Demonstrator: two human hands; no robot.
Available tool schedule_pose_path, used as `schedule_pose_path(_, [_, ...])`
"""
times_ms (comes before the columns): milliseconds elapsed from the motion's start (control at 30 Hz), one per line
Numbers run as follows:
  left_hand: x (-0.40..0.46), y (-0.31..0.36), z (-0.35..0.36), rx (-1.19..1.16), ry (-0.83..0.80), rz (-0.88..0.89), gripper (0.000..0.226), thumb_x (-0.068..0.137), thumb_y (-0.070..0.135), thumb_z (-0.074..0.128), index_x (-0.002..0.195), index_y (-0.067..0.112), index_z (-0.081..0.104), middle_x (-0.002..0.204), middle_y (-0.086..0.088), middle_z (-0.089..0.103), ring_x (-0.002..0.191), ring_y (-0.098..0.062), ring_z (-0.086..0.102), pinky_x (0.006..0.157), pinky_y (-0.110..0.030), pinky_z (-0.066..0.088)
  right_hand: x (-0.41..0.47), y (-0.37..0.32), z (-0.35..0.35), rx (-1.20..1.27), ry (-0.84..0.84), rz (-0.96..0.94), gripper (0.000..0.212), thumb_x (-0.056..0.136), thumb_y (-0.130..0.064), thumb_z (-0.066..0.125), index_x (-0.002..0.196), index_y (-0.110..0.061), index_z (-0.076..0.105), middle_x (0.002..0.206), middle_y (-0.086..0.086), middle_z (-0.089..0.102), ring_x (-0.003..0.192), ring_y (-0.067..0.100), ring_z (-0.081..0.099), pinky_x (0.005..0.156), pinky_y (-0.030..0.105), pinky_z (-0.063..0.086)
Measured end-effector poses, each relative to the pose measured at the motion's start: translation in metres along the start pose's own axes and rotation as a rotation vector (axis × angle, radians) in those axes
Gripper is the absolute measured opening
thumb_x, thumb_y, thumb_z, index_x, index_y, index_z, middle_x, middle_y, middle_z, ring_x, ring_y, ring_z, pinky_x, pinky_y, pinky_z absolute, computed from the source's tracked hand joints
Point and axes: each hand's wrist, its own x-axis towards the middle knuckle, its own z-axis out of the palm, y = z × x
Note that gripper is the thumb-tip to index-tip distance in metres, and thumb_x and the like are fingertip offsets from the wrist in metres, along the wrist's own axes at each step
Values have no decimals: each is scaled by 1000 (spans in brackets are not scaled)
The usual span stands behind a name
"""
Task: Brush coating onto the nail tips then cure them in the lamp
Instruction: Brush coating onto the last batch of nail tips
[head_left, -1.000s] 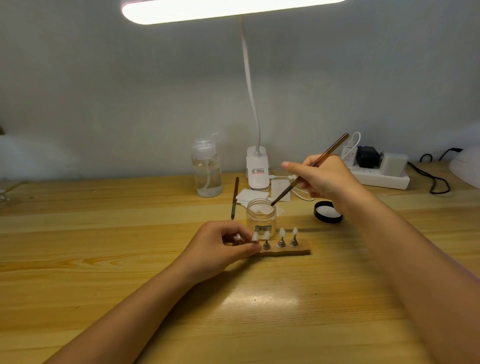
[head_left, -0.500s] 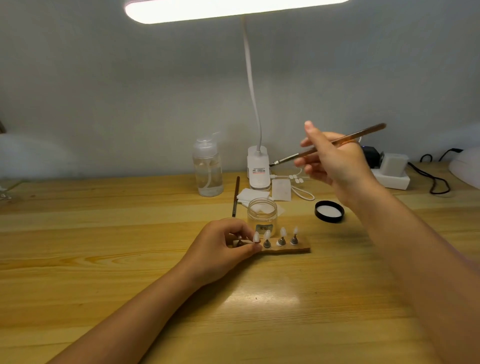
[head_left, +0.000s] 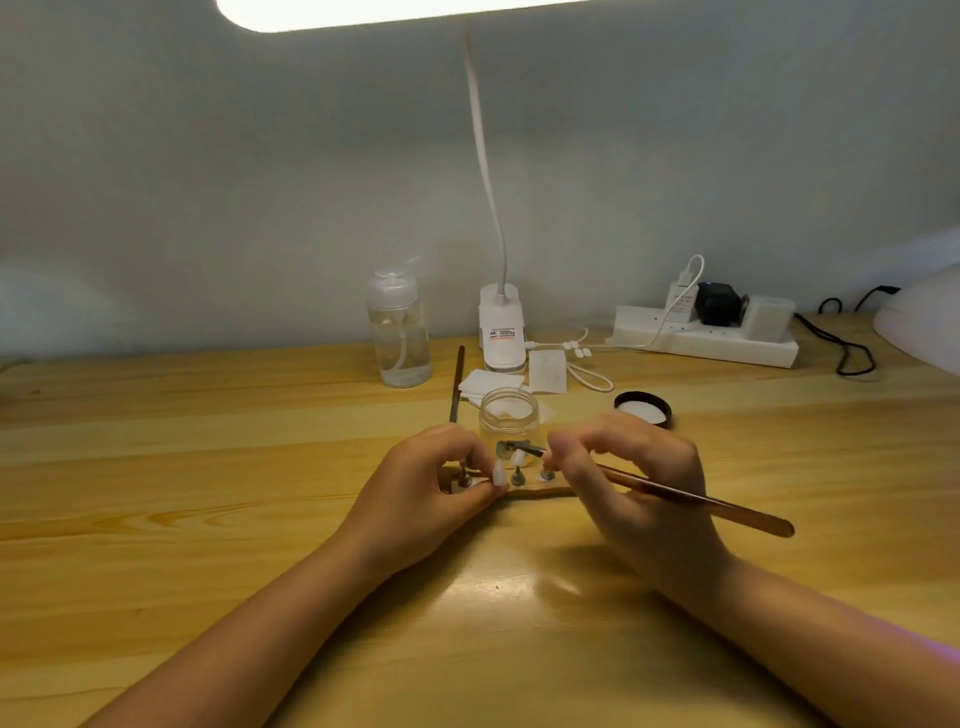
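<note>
right hand (head_left: 639, 483) pinches brush (head_left: 691, 501) near its ferrule, left hand (head_left: 441, 480) pinches holder (head_left: 540, 491). tips (head_left: 500, 473) look light and tippy; i'd stroke softly.

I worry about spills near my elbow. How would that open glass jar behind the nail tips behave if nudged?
The open jar looks short and wide-based, so it would probably slide rather than tip. It seems nearly empty, hence likely light and easily shoved. Its lid lies apart, so any contents could spill. The right hand works just in front of it.

both hands (head_left: 431, 483) (head_left: 644, 483) curled, close together
</note>
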Motion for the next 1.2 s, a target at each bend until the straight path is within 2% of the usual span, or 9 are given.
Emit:
schedule_pose_path(167, [-1,4,0,1,96,43,20,72,4,72,71,22,65,87,9,63,87,-1,57,74,-12,45,0,-1,5,9,30,63,27,84,-21,52,69,-2,64,63,9,63,61,13,57,58,27,47])
schedule_pose_path(300, [-3,3,-4,-75,157,-10,18,73,5,71,72,22,66,87,12,67,88,3,60,79,-8,43,-4,0,-1,47,16,57,40,89,-33,46,66,-4,62,59,8,60,58,12,56,56,25,46])
schedule_pose_path(500, [-2,6,-4,-110,155,-28,19,74,6,71,75,25,69,78,14,68,80,1,62,74,-9,46,-4,0,-1,43,17,23,42,92,-36,40,68,-8,61,63,-1,59,62,5,57,61,16,46])
schedule_pose_path(600, [-1,6,-4,-150,171,-43,19,73,5,71,79,23,71,81,11,69,81,-1,63,68,-10,47,-4,1,1,5,6,-26,45,93,-34,39,70,-4,63,66,-1,60,64,5,57,60,21,47])
schedule_pose_path(733, [-1,7,-5,-113,145,-59,18,73,10,71,87,22,71,83,12,68,81,-2,62,75,-21,50,-2,2,7,-34,-33,-70,41,92,-31,42,74,-4,65,65,3,63,65,6,58,57,25,47])
schedule_pose_path(1000, [-2,10,-5,-132,138,-76,17,74,10,70,86,22,72,83,10,68,83,-7,62,83,-42,49,-1,-1,10,-23,-33,-25,46,92,-34,38,74,-1,65,70,-3,59,68,4,57,61,14,46])
schedule_pose_path(1100, [-2,10,-4,-132,134,-73,18,73,11,71,84,25,72,81,13,68,84,-6,61,84,-39,49,-1,-1,11,-26,-30,-23,47,92,-35,37,73,-1,65,69,-4,58,67,3,56,61,13,45])
schedule_pose_path(1200, [-1,7,-4,-157,130,-85,19,74,11,70,83,27,71,83,11,68,83,-6,61,76,-25,52,-2,0,10,-14,-26,-14,48,91,-33,37,72,0,65,67,2,61,66,5,57,60,16,45])
